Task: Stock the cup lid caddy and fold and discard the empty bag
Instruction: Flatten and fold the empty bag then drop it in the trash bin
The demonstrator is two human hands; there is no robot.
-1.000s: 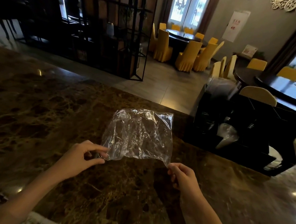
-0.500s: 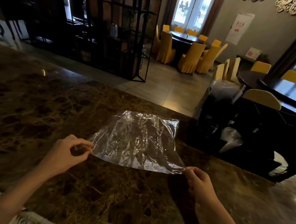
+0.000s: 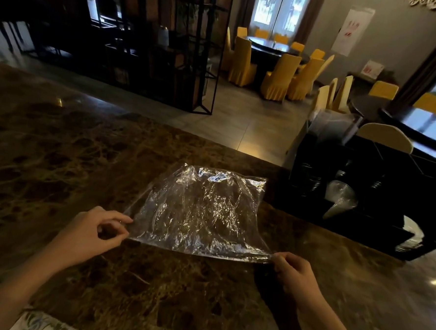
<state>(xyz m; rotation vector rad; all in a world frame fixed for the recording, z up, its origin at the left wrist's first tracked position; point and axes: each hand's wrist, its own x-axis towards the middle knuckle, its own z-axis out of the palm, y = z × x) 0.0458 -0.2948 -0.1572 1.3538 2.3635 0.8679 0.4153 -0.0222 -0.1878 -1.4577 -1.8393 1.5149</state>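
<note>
1. The left hand point(image 3: 90, 236) pinches the near left corner of the clear plastic bag point(image 3: 201, 212).
2. The right hand point(image 3: 294, 274) pinches its near right corner.
3. The bag is stretched flat over the counter point(image 3: 59, 155), beside the black caddy point(image 3: 368, 194).

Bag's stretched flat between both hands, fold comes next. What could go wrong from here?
1. Each hand, left hand and right hand, pinches only a near corner of the clear bag; thin film may slip out mid-fold.
2. The far edge is free and crinkled, so the fold may come out uneven or trap air.
3. The black caddy stands close to the bag's far right corner; a sweeping fold might brush it.
</note>
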